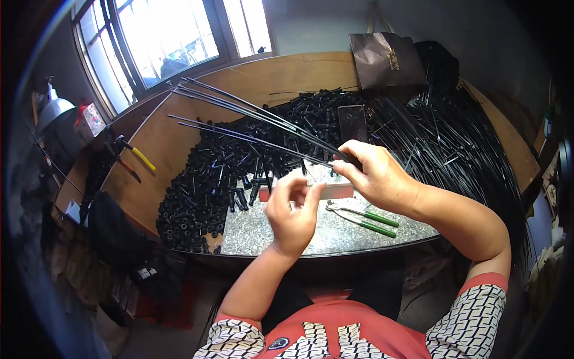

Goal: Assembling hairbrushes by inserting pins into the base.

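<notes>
Mid-frame, the right hand (382, 175) pinches rods (326, 144), likely light and bendy, best held near one end; left hand (292, 210) half curled, can't tell if empty.

Got several long, thin blk rods (293, 128) up in the air, gripped nr one end by my R fingers (356, 151). They're approx. straight, bunched at my grip, fanning twd the far L. A couple run lower, w/ a gap btwn them & the main bunch. Glossy in spots.
</notes>
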